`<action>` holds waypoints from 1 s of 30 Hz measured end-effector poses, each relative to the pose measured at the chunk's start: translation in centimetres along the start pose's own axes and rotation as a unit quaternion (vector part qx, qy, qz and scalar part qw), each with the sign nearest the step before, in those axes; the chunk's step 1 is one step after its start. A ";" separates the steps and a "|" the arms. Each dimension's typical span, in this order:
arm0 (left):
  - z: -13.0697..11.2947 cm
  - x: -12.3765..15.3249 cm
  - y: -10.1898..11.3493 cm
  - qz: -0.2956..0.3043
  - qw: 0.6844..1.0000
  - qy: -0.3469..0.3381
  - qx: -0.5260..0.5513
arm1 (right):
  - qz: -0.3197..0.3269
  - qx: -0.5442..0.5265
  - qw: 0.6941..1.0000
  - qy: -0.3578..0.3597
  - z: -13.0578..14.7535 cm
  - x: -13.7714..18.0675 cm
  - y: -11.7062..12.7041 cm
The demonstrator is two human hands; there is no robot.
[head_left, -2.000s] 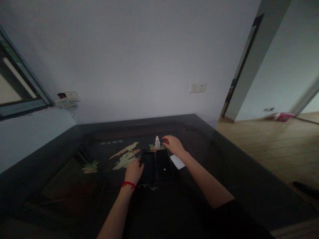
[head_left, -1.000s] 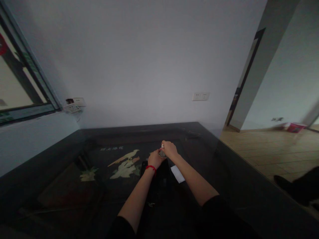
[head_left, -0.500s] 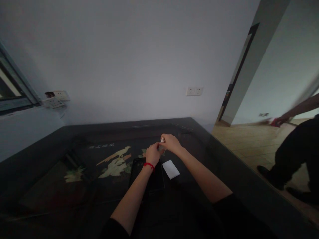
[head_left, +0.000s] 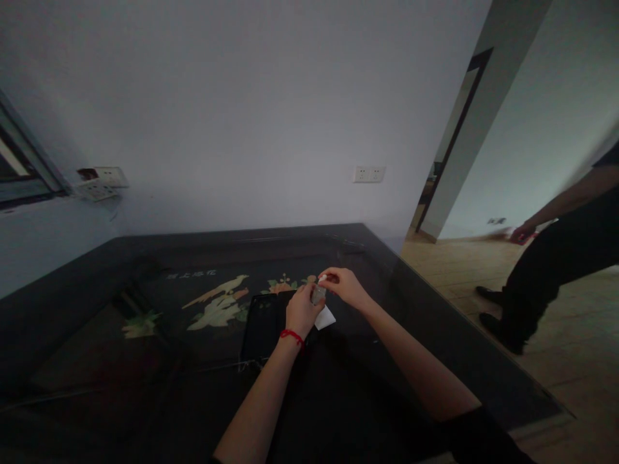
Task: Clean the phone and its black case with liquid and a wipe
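Observation:
My left hand point(head_left: 300, 311), with a red string on the wrist, grips the body of a small clear dropper bottle point(head_left: 318, 294) above the dark table point(head_left: 145, 399). My right hand point(head_left: 344, 285) pinches the bottle's white cap from above. Under the hands lie a black phone-shaped slab point(head_left: 262, 327) and a white card point(head_left: 326, 318); a second slab is hidden behind my left hand.
The table top carries an inlaid bird and flower picture point(head_left: 217, 303). A person in dark clothes point(head_left: 556, 270) stands on the wooden floor at the right, beyond the table's edge. Wall sockets point(head_left: 368, 174) sit on the back wall, a window at the left.
Two seconds ago the bottle stood on the table with my right hand beside it. Both hands now hold it, lifted. A person has walked into view at the right.

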State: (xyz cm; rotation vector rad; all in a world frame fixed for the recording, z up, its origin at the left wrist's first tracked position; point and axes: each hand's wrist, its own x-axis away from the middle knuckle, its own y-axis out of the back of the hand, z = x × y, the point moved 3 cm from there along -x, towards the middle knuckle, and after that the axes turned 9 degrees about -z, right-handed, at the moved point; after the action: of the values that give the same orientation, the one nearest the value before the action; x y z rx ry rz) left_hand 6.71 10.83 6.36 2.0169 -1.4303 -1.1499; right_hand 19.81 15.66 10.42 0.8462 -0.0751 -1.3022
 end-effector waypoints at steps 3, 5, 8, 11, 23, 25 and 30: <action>-0.4 0.4 -0.3 0.000 1.000 -0.006 0.017 | -0.038 0.025 0.998 0.047 0.2 0.7 0.5; -0.8 0.6 -0.8 0.001 1.000 -0.013 0.021 | -0.048 0.023 0.997 0.052 0.1 1.1 1.0; -1.2 0.7 -1.6 0.006 1.000 -0.022 0.018 | -0.054 0.000 0.998 0.022 -0.1 1.3 1.9; -1.2 0.3 -2.2 0.012 0.999 -0.028 0.009 | -0.094 -0.034 0.995 -0.011 -0.2 1.2 3.2; 4.8 -4.6 -3.2 -0.014 1.000 0.006 -0.016 | -0.219 -0.276 0.927 -0.131 -4.1 2.5 2.3; 5.1 -4.8 -3.5 -0.012 1.000 0.009 -0.016 | -0.197 -0.268 0.933 -0.140 -4.5 2.9 0.5; 5.0 -4.8 -3.5 -0.004 1.000 0.012 -0.013 | -0.163 -0.170 0.966 -0.108 -3.8 3.2 -1.7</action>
State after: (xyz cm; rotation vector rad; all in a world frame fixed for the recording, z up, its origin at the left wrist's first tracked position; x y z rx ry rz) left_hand 4.02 17.20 2.83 2.0132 -1.3895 -1.1392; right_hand 21.32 14.77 5.46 0.4296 0.1199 -1.6572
